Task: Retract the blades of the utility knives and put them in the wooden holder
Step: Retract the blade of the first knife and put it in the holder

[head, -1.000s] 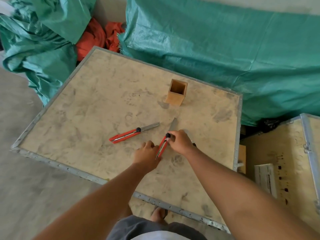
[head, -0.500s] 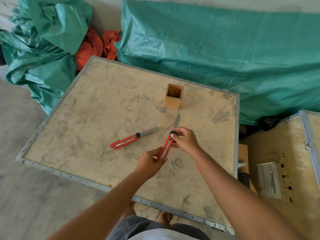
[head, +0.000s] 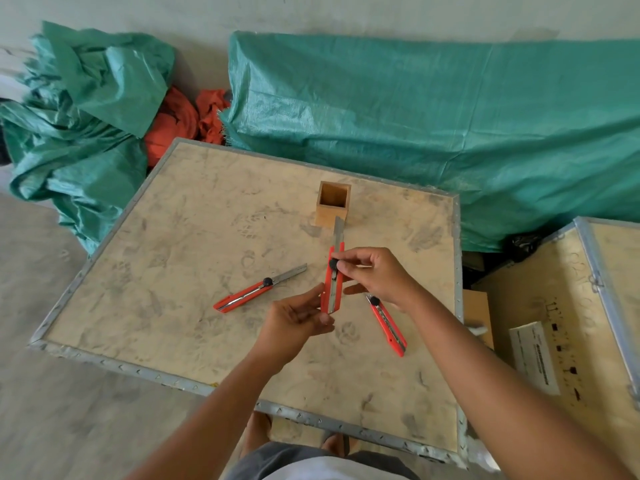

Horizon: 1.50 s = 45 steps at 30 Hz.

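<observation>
A red utility knife (head: pixel 332 282) is held up above the table (head: pixel 180 271), nearly upright in the view, with its grey blade (head: pixel 338 230) still extended and pointing toward the wooden holder (head: pixel 331 206). The left hand (head: pixel 298 318) grips the knife's lower end between thumb and fingers, while the right hand (head: pixel 375 273) pinches the black knob (head: pixel 334 263) on the knife's body with thumb and forefinger. The holder, a small open square box, stands upright near the far edge of the table, just beyond the blade tip in the view. A second red knife (head: pixel 258 289) lies flat on the table to the left of the hands, its blade out and angled toward the upper right. A third red knife (head: pixel 388 323) lies on the table below the right hand, its upper end partly hidden by that hand, so I cannot tell whether its blade is out. The table is a scuffed plywood top with a metal rim. Green tarps (head: pixel 415 116) are heaped behind it, with orange cloth (head: pixel 180 123) between them, and a wooden crate (head: pixel 571 306) sits to the right.
</observation>
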### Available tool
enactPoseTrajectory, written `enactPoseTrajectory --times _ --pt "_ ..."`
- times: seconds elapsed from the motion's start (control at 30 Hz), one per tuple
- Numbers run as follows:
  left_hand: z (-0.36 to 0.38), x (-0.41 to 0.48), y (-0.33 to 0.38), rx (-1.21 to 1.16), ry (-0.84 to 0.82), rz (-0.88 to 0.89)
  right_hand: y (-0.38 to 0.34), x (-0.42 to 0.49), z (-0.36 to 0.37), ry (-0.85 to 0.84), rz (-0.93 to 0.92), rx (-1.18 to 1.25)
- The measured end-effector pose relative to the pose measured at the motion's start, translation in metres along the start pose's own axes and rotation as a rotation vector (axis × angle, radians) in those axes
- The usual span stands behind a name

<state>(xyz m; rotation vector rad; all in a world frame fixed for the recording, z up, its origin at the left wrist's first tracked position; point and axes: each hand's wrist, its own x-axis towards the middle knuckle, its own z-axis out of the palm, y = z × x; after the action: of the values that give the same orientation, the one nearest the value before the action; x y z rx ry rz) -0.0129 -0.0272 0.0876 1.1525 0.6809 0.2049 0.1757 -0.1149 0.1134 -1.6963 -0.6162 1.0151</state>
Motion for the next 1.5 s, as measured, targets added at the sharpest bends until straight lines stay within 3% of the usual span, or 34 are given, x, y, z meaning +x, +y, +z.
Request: enactPoseTrajectory --times 0.47,0.67,0.83,1.03,1.17,1.5 --pt "-0.001 -0.017 0.009 -0.013 0.02 0.041 -0.01 -0.033 0.008 -0.139 -0.127 -0.394" --pt "-0.002 -0.025 0.017 0.034 0.015 0.073 -0.006 -0.04 0.022 0.033 -0.191 -0.398" --pt "-0.002 -0.026 0.02 0.035 0.016 0.083 -0.007 -0.042 0.02 -0.046 -0.189 -0.345" --pt "0.001 -0.028 0.024 0.068 -0.001 0.108 -0.007 -0.047 0.024 0.067 -0.219 -0.378" --pt "0.004 -0.027 0.025 0.069 0.018 0.115 -0.009 -0.047 0.017 -0.025 -0.221 -0.334" --pt "0.017 0.0 0.03 0.132 -0.011 0.11 -0.01 -0.031 0.002 0.152 -0.189 -0.286"
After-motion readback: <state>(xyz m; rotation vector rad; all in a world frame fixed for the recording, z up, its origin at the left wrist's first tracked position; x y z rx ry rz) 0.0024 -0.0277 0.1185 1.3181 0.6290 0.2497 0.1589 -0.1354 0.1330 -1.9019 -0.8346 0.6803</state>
